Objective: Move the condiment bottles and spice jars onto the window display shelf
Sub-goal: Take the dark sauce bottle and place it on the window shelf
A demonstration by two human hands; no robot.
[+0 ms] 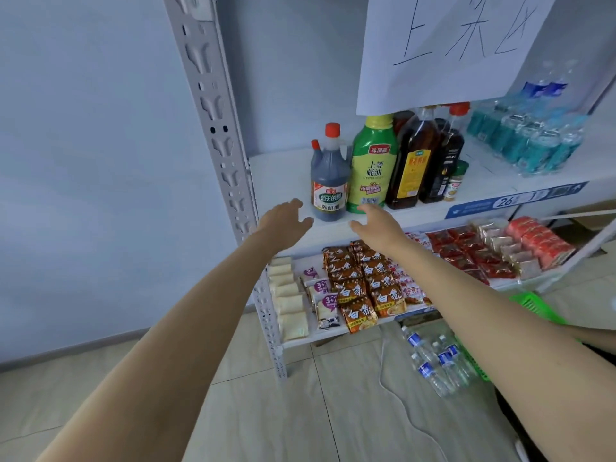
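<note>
On the white shelf (283, 175) stands a row of condiments: a dark vinegar bottle (329, 181) with a red cap, a green and yellow oyster sauce bottle (372, 165), a brown oil bottle (413, 158), a dark soy bottle (445, 161) and a small spice jar (456, 181) with a green lid. My left hand (286, 220) is held out just left of the vinegar bottle, fingers spread, holding nothing. My right hand (376, 221) hovers right below the oyster sauce bottle, fingers relaxed, holding nothing.
Shrink-wrapped water bottles (530, 141) fill the shelf's right side, under a hanging paper sign (443, 45). Snack and noodle packets (360, 281) lie on the lower shelf. Loose water bottles (433, 358), a green basket (533, 308) and a white cable (400, 401) are on the floor. A perforated upright (220, 135) stands left.
</note>
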